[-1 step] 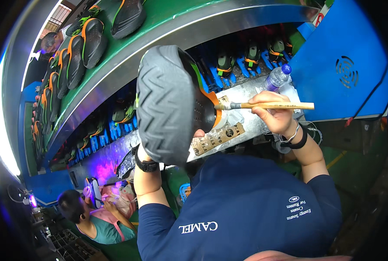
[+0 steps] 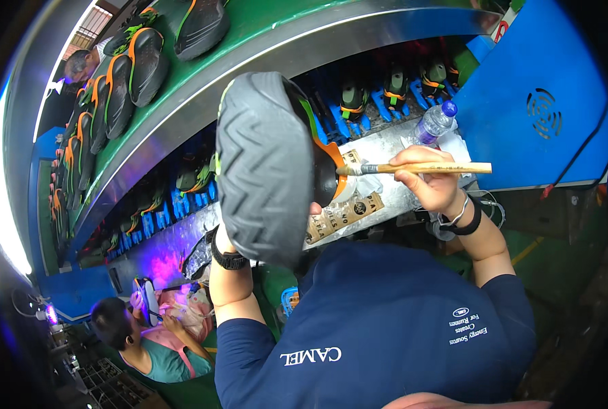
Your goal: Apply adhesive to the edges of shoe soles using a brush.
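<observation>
A shoe (image 2: 263, 170) with a dark grey zigzag-tread sole is held up before me, its sole facing me. My left hand (image 2: 315, 208) grips it from behind; only a fingertip shows past the sole's right edge, and the rest is hidden. My right hand (image 2: 432, 178) is closed around the wooden handle of a brush (image 2: 413, 168). The pale bristles meet the orange edge (image 2: 330, 153) of the shoe's upper, by its dark, dotted inner part.
A bottle (image 2: 435, 123) with a purple cap stands on the metal bench (image 2: 399, 187), near a brown printed strip (image 2: 348, 217). Shoes on blue holders (image 2: 392, 102) line the space behind. More shoes rest on a green belt (image 2: 263, 20). A co-worker (image 2: 147, 337) sits at lower left.
The shoe has turned slightly, its sole's lower end swinging to the right. The brush stays against the orange edge, and my right hand has barely moved.
</observation>
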The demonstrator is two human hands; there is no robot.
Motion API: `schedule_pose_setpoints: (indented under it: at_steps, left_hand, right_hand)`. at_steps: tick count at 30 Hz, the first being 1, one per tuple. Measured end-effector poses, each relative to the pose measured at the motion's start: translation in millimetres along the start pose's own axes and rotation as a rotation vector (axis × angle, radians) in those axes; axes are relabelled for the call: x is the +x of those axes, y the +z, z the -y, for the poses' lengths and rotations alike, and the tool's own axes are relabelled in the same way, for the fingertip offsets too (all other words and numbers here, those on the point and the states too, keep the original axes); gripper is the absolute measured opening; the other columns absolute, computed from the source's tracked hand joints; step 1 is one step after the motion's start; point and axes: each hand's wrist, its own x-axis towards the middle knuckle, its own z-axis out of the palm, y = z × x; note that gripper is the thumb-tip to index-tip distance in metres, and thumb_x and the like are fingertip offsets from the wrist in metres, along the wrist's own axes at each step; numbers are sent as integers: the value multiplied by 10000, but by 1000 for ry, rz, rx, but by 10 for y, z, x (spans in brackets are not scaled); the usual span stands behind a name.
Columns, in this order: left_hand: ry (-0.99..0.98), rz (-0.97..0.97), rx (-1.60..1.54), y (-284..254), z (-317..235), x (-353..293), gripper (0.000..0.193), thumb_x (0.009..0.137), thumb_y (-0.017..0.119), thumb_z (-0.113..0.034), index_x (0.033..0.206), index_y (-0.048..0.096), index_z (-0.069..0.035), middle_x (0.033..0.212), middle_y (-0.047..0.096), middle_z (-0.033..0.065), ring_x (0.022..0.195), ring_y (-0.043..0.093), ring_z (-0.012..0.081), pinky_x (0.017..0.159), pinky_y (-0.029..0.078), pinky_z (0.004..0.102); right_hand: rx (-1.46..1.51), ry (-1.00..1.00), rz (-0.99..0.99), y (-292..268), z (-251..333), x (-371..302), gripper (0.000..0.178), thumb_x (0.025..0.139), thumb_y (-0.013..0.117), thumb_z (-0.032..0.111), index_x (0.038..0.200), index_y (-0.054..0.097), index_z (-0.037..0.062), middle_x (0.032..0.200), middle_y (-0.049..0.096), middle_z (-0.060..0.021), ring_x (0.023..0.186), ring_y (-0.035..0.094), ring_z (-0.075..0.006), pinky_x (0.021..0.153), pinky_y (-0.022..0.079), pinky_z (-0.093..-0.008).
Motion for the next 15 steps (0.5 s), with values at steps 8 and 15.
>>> schedule_pose_setpoints:
  at_steps: [8, 15]
  left_hand:
    - [38, -15, -11, 18, 51, -5, 616, 589, 720, -401, 1068, 514, -72, 1043, 535, 56, 1006, 461, 235, 884, 337, 351]
    - [84, -23, -24, 18, 63, 17, 608, 583, 732, -380, 1061, 518, -71, 1031, 541, 54, 991, 473, 237, 876, 347, 350]
  right_hand:
    - [57, 9, 16, 71, 118, -106, 119, 697, 589, 9, 808, 572, -29, 704, 588, -112, 575, 557, -160, 529, 432, -235]
    - [80, 58, -16, 25, 80, -105, 115, 702, 584, 6, 809, 574, -32, 714, 587, -111, 581, 552, -148, 531, 430, -239]
